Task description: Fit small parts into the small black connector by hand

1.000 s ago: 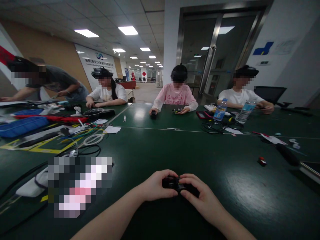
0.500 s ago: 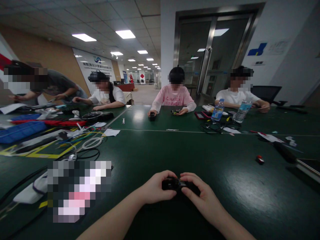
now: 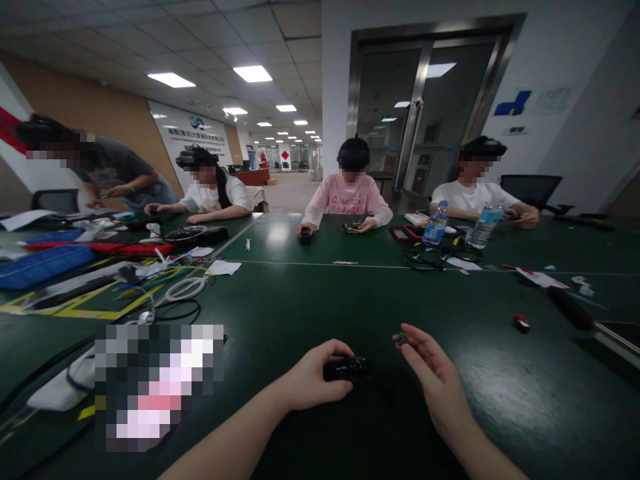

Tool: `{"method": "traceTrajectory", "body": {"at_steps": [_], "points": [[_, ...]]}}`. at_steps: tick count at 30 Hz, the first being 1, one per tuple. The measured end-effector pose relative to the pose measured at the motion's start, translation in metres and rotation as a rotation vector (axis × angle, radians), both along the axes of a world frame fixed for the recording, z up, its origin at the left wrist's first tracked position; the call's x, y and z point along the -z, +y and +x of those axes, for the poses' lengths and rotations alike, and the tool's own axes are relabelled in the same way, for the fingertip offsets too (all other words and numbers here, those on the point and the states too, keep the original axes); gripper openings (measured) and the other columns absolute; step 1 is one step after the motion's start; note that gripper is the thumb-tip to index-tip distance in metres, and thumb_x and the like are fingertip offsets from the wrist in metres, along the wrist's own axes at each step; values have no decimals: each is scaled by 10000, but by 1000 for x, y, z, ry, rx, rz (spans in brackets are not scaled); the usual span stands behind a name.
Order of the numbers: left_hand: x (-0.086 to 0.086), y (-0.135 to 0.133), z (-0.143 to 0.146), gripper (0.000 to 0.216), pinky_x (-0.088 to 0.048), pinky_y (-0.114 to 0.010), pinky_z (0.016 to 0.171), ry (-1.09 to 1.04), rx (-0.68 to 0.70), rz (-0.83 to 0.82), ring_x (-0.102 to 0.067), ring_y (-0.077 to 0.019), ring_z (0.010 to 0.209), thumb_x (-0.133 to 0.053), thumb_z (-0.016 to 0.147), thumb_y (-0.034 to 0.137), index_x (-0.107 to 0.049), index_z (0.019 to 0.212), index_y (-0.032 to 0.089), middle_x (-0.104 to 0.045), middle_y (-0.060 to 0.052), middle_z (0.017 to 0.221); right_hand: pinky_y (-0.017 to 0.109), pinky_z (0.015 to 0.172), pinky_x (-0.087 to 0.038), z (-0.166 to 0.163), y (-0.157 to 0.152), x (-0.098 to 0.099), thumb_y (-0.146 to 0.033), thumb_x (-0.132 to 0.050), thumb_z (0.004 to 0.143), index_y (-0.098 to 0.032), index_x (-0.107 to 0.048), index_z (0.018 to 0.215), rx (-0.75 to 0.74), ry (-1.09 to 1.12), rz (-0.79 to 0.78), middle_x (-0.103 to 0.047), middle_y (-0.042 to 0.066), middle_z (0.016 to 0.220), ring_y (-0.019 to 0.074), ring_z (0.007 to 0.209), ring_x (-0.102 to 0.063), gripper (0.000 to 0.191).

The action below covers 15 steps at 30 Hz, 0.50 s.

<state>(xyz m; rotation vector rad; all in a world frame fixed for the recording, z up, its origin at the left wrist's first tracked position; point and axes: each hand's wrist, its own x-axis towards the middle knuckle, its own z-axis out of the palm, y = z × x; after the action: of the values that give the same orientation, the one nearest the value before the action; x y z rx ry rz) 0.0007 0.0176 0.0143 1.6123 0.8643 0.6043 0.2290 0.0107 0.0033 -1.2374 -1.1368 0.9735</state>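
Observation:
Low over the dark green table (image 3: pixel 310 300), my left hand (image 3: pixel 320 377) has its fingers and thumb closed around the left end of a small glossy black object (image 3: pixel 356 368). Its shape is rounded, but its kind is too dark to make out. Apart from it, to the right, my right hand (image 3: pixel 433 373) is raised. Its thumb and forefinger pinch a tiny bluish piece (image 3: pixel 400 339), too small to name, while the other fingers are loosely stretched.
At left lie a white power strip (image 3: pixel 63 383), a pixelated patch, coiled cables (image 3: pixel 185 288) and a blue tray (image 3: pixel 47 263). A small red-and-black item (image 3: pixel 521 323) lies at right. Two water bottles (image 3: pixel 436 223) stand across the table, where several people with headsets work.
My right hand has pulled away from the black object, moving right and slightly up with the tiny piece in its fingertips. My left hand keeps its hold in nearly the same place.

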Motion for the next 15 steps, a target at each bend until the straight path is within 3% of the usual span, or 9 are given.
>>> {"method": "traceTrajectory", "body": {"at_steps": [9, 15], "points": [[-7, -1, 2, 412, -485, -305, 745, 74, -7, 28, -596, -175, 842, -620, 748, 147, -508, 1142, 194, -593, -39, 1019, 439, 881, -489, 3, 4, 4, -478, -638, 706, -224, -626, 1046, 135, 21, 31, -691, 75, 1016, 274, 983, -625, 425], [-4, -1, 1, 401, -479, -314, 775, 67, -5, 57, -585, -187, 889, -618, 751, 154, -521, 1137, 201, -592, -40, 1036, 451, 890, -473, 3, 4, 4, -465, -640, 702, -220, -617, 1040, 132, 59, 14, -685, 71, 993, 279, 966, -622, 418]]}}
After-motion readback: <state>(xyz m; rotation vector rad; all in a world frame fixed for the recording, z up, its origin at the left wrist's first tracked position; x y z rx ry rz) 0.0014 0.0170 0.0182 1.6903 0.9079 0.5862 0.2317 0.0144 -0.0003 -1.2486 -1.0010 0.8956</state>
